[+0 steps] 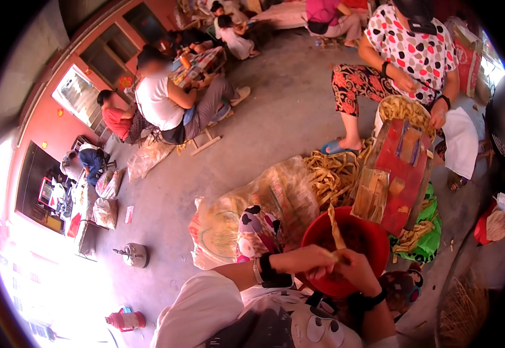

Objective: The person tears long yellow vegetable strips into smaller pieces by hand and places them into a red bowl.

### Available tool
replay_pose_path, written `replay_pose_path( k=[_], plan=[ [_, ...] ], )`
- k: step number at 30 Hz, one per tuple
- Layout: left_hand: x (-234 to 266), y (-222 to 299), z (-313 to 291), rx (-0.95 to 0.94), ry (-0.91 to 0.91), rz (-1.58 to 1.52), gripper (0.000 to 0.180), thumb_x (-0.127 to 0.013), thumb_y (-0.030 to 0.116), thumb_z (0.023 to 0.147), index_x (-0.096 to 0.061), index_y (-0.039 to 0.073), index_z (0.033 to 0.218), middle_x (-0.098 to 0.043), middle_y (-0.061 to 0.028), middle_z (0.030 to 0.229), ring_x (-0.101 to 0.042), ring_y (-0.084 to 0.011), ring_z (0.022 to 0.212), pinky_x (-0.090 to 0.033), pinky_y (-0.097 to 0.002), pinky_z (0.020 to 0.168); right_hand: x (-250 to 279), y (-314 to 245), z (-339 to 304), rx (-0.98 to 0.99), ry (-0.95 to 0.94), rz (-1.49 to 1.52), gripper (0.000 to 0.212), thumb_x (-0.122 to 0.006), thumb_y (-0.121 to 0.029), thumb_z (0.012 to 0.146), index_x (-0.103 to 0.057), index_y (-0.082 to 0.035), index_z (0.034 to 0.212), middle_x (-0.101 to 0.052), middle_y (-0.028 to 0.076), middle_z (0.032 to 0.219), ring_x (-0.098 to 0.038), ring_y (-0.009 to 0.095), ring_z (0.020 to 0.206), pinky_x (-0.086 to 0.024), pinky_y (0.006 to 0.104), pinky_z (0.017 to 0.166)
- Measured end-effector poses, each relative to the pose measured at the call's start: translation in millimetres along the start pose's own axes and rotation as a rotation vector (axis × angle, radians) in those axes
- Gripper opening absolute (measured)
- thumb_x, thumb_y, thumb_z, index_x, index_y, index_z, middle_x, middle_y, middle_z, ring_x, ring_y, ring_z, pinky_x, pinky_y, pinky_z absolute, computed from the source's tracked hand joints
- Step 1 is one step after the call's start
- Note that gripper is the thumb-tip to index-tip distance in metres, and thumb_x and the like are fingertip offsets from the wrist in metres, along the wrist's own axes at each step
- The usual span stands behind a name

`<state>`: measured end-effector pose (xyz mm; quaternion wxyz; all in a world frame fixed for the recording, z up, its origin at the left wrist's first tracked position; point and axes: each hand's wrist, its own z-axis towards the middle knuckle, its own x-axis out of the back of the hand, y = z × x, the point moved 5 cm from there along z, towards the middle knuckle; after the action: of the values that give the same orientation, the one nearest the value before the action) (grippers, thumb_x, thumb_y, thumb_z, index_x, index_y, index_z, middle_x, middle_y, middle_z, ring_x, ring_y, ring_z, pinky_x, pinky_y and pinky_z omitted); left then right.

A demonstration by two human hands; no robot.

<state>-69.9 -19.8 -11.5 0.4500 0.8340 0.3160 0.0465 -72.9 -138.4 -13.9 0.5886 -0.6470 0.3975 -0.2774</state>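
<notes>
My left hand (pixel 306 259) and my right hand (pixel 357 270) meet over a red basin (pixel 381 245) in my lap. Both are closed on a pale yellow, twisted dried strip (pixel 336 228), whose free end sticks up and away from me. The exact finger grip is too small to make out. What lies inside the basin is dark and partly covered by my hands. Beyond the basin, a heap of similar yellow strips (pixel 332 181) spills beside a large translucent woven sack (pixel 246 210).
A red wooden board (pixel 399 193) with wood blocks leans just past the basin. Green bag (pixel 432 226) with strips at right. Opposite, a person (pixel 412 52) works over a bucket of strips (pixel 406 110). Kettle (pixel 133 255) and red thermos (pixel 126 319) stand left. Others sit farther back.
</notes>
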Motion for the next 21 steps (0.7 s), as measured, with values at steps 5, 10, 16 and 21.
replay_pose_path(
  k=[5, 10, 16, 21],
  plan=[
    [15.4, 2.4, 13.2, -0.253, 0.349, -0.076, 0.029, -0.051, 0.021, 0.083, -0.047, 0.003, 0.105, -0.054, -0.0048, 0.091, -0.049, -0.0063, 0.069, -0.043, -0.0203, 0.058, 19.0, 6.1, 0.0, -0.209, 0.268, 0.226, 0.012, -0.049, -0.006, 0.082, -0.053, -0.002, 0.092, -0.053, 0.000, 0.069, -0.045, 0.004, 0.051, -0.038, 0.0175, 0.044],
    [17.1, -8.3, 27.2, -0.273, 0.355, 0.128, 0.027, -0.052, 0.015, 0.081, -0.048, 0.002, 0.105, -0.051, -0.0060, 0.105, -0.050, -0.0094, 0.085, -0.044, -0.0237, 0.068, 22.4, 24.0, -1.5, -0.203, 0.290, 0.249, 0.011, -0.048, -0.009, 0.083, -0.053, -0.004, 0.092, -0.051, 0.000, 0.065, -0.044, 0.004, 0.051, -0.034, 0.0174, 0.042],
    [-0.6, 55.6, 1.0, -0.751, 0.566, 0.796, 0.022, -0.053, 0.009, 0.076, -0.051, 0.002, 0.097, -0.048, -0.0110, 0.110, -0.054, -0.0229, 0.087, -0.044, -0.0289, 0.073, 26.8, 13.8, -1.6, -0.139, 0.200, 0.597, 0.012, -0.050, -0.013, 0.083, -0.053, -0.005, 0.092, -0.051, 0.000, 0.065, -0.042, 0.005, 0.047, -0.031, 0.0176, 0.040],
    [17.2, 42.7, 14.3, -0.622, 0.357, 0.714, 0.021, -0.051, 0.014, 0.078, -0.051, 0.003, 0.096, -0.052, -0.0150, 0.097, -0.054, -0.0290, 0.087, -0.043, -0.0339, 0.074, 14.6, 15.9, 4.9, -0.164, 0.119, 0.532, 0.020, -0.054, -0.015, 0.081, -0.051, -0.004, 0.097, -0.051, 0.000, 0.067, -0.042, 0.006, 0.048, -0.032, 0.0178, 0.042]
  ],
)
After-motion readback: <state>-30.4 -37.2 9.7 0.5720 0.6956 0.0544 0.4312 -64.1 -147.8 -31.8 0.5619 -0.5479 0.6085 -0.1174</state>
